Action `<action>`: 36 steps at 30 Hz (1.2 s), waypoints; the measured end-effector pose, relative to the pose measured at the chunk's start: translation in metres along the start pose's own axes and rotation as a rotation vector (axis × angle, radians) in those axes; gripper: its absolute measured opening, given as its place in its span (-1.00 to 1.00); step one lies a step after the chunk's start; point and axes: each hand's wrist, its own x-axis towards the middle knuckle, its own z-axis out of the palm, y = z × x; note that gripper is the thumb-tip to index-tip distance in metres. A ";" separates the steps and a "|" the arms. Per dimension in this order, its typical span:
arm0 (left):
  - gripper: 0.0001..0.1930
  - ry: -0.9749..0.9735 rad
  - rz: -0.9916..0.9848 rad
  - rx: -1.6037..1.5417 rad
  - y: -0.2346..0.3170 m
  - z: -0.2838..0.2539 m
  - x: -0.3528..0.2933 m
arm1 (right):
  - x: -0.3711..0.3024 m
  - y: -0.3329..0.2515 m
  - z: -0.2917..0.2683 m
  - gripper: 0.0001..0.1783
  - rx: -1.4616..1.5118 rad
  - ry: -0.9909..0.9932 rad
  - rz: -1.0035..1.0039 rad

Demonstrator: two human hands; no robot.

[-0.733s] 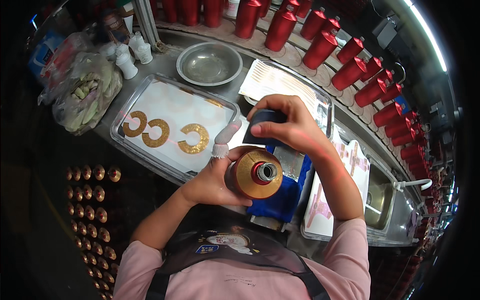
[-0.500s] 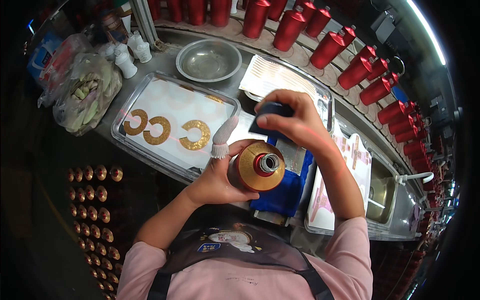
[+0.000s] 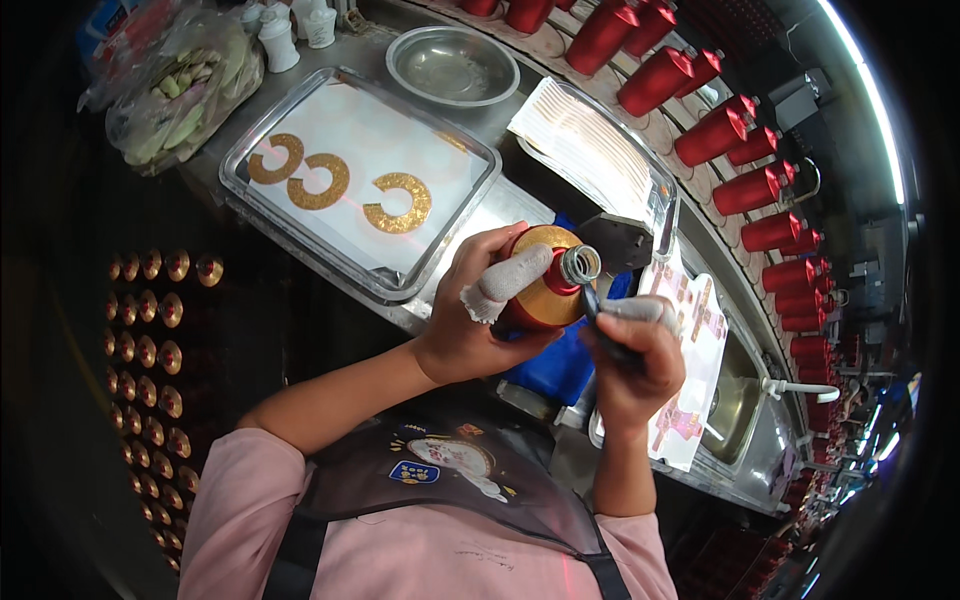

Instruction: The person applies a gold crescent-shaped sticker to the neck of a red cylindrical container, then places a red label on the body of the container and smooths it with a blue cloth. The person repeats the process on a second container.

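My left hand (image 3: pixel 470 315), with a white finger cot on the thumb, is wrapped round a red bottle (image 3: pixel 530 312) with a gold shoulder (image 3: pixel 545 297). The bottle leans to the right, and its open, threaded silver neck (image 3: pixel 580 265) points up. In my right hand (image 3: pixel 640 365), a slim dark tool (image 3: pixel 592 302) is pinched; its tip meets the bottle beside the neck. A white cot covers a finger there too. Most of the tool is hidden by the fingers, so its kind cannot be made out. Behind the neck is a dark grey block (image 3: pixel 615 242).
A steel tray (image 3: pixel 235 165) holds white sheet with gold C-shaped pieces (image 3: pixel 398 203). Beyond lies a metal bowl (image 3: pixel 452 65). Blue cloth (image 3: pixel 555 368) lies below the bottle. Striped sheets (image 3: pixel 585 135), a sink (image 3: pixel 738 410) and red bottles (image 3: pixel 715 135) are to the right.
My right hand has come down from above the bottle to its right side, and now holds a slim dark tool instead of the dark block. My left hand has tilted the bottle rightward.
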 end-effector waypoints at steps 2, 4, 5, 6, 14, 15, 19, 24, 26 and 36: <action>-0.13 0.084 0.054 0.088 0.000 0.008 -0.003 | -0.011 -0.010 0.012 -0.64 -0.103 0.014 -0.120; -0.13 0.135 0.040 0.160 0.000 0.015 -0.001 | -0.013 -0.018 0.024 -0.64 -0.180 -0.009 -0.217; -0.11 0.191 0.078 0.179 -0.003 0.017 0.003 | -0.008 -0.020 0.028 -0.56 -0.108 -0.102 -0.239; -0.09 0.196 0.083 0.186 -0.005 0.015 0.006 | -0.005 -0.023 0.032 -0.57 -0.005 -0.091 -0.204; -0.13 -0.081 -0.064 -0.127 -0.035 -0.016 0.026 | 0.025 -0.021 0.054 -0.60 -0.270 -0.054 -0.300; -0.18 -0.037 -0.034 -0.057 -0.035 -0.013 0.024 | 0.023 -0.020 0.058 -0.59 -0.155 -0.083 -0.369; -0.18 0.158 0.016 0.123 -0.032 -0.001 0.012 | 0.019 -0.021 0.066 -0.60 -0.138 0.085 -0.128; -0.08 0.157 -0.043 -0.018 -0.030 0.011 -0.017 | 0.009 -0.034 0.054 -0.61 -0.006 -0.035 -0.253; -0.06 0.108 -0.042 0.014 -0.023 0.014 -0.036 | 0.003 -0.038 0.041 -0.66 -0.126 0.034 -0.241; 0.03 -0.055 -0.158 -0.082 0.010 0.018 -0.084 | -0.053 -0.067 -0.017 -0.67 0.303 -0.147 0.096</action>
